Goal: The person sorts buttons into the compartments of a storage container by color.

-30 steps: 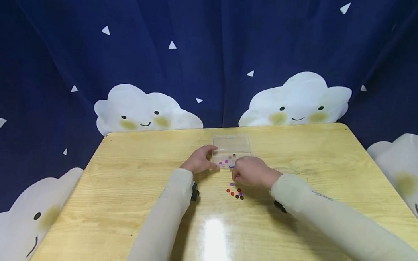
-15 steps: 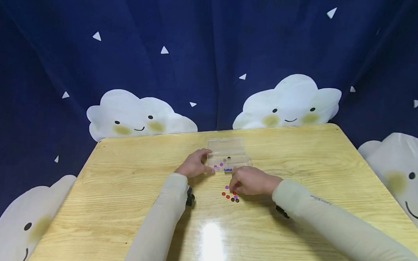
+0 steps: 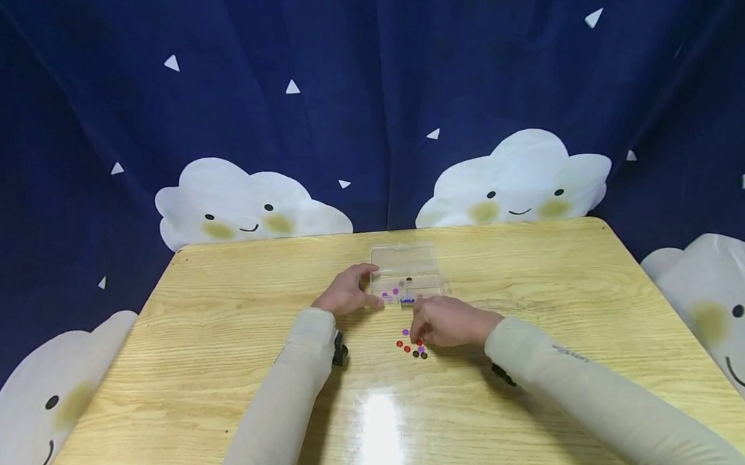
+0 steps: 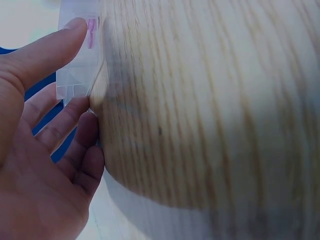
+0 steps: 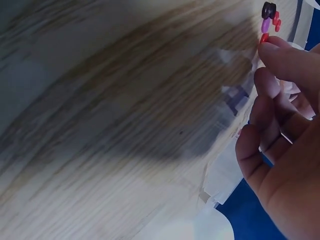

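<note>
A clear plastic box [image 3: 403, 259] lies with its lid open at the back of the table; a few purple buttons [image 3: 396, 291] and a dark one [image 3: 409, 279] show inside. My left hand [image 3: 346, 290] grips the box's left end, thumb at the front and fingers behind, as the left wrist view also shows at the box wall [image 4: 75, 70]. In front of the box my right hand [image 3: 447, 321] is lowered, thumb and index fingertip pinching a red button [image 5: 264, 38] at the table. Beside it lie two other red buttons [image 3: 406, 349], two black [image 3: 424, 356] and two purple [image 3: 405, 332].
A small blue-marked part [image 3: 407, 301] sits at the box's front edge, close to my right hand. The wooden table [image 3: 211, 365] spreads around, bordered by a dark blue curtain [image 3: 262, 41] with white clouds.
My right hand has come down and forward from the box's front edge to the loose red button. My left hand stays on the box. The head view has shifted slightly.
</note>
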A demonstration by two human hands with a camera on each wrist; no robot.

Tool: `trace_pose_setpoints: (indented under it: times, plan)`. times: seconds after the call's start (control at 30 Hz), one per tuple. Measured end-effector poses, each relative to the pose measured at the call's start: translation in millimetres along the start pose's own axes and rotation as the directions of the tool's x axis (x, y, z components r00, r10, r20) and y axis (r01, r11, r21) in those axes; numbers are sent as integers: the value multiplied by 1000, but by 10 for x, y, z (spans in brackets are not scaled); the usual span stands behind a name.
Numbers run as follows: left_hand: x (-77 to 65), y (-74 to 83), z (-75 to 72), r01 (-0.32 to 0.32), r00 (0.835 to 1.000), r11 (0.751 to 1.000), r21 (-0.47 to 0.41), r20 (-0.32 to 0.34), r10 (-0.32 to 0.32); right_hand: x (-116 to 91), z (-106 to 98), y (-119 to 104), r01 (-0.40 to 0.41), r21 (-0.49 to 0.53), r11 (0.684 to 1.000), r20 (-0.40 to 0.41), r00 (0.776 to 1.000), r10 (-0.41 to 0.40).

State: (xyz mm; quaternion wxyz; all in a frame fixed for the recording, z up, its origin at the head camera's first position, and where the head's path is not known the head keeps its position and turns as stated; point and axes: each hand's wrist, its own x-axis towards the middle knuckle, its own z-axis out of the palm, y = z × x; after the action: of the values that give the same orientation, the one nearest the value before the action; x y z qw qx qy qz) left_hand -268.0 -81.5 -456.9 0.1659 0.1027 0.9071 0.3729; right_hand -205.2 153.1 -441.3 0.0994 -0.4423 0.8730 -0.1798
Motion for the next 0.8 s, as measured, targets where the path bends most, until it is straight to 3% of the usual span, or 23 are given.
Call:
trace_pose_setpoints:
  times: [0.8]
  plan:
    - [4, -18, -6, -10, 1000, 1000, 17, -3, 10, 76, 35, 88, -61, 126, 990, 37, 998, 57]
